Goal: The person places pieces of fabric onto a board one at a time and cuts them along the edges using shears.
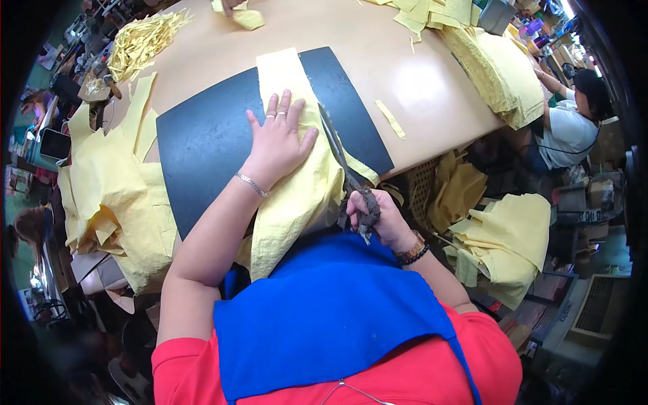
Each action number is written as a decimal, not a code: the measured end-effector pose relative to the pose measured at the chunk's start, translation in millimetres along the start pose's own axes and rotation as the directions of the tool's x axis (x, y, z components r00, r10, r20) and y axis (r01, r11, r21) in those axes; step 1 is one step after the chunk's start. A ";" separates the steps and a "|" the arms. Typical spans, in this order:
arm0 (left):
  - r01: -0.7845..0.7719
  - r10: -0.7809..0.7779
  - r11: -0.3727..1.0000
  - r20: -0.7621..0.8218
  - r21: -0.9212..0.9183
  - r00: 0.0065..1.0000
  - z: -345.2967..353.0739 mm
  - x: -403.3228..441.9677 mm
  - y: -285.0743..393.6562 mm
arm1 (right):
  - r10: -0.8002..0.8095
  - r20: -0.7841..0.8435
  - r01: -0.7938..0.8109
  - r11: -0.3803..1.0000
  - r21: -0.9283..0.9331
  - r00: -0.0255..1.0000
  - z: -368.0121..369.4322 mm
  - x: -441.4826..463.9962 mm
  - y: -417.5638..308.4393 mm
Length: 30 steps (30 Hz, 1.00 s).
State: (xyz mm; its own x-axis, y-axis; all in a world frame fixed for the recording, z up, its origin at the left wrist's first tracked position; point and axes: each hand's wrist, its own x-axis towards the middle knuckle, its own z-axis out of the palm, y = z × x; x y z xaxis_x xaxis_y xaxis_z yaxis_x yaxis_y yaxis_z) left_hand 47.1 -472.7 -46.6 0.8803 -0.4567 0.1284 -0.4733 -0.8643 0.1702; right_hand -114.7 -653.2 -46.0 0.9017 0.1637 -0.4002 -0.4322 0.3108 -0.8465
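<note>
A long piece of yellow fabric [297, 182] lies over a black mat [209, 128] and hangs off the table's near edge. My left hand [280, 142] rests flat on the fabric, fingers spread, pressing it to the mat. In my right hand [374, 216] are large scissors [335, 145] with wrapped, dark handles. Their long blades point away from me along the fabric's right edge. A narrow yellow strip [363, 171] curls to the right of the blades.
The table [364, 34] bears a heap of yellow scraps [142, 44], a thick fabric stack [496, 77] and a loose strip [390, 120]. Yellow fabric drapes at left [121, 202] and lower right [509, 239]. A person [570, 125] sits at right; another person's hand shows at the top.
</note>
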 end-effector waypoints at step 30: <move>-0.034 0.034 0.999 0.045 0.004 0.998 -0.5 -19.0 2.4 | -0.013 -0.036 0.010 0.994 -0.107 0.999 7.3 4.1 -5.1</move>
State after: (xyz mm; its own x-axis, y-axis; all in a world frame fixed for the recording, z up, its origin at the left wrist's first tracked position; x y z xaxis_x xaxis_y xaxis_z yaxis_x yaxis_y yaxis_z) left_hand 29.3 -465.9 -48.1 0.8644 -0.4947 0.0900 -0.5028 -0.8492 0.1616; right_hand -108.9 -647.3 -40.7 0.9073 0.1261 -0.4010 -0.4195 0.2104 -0.8830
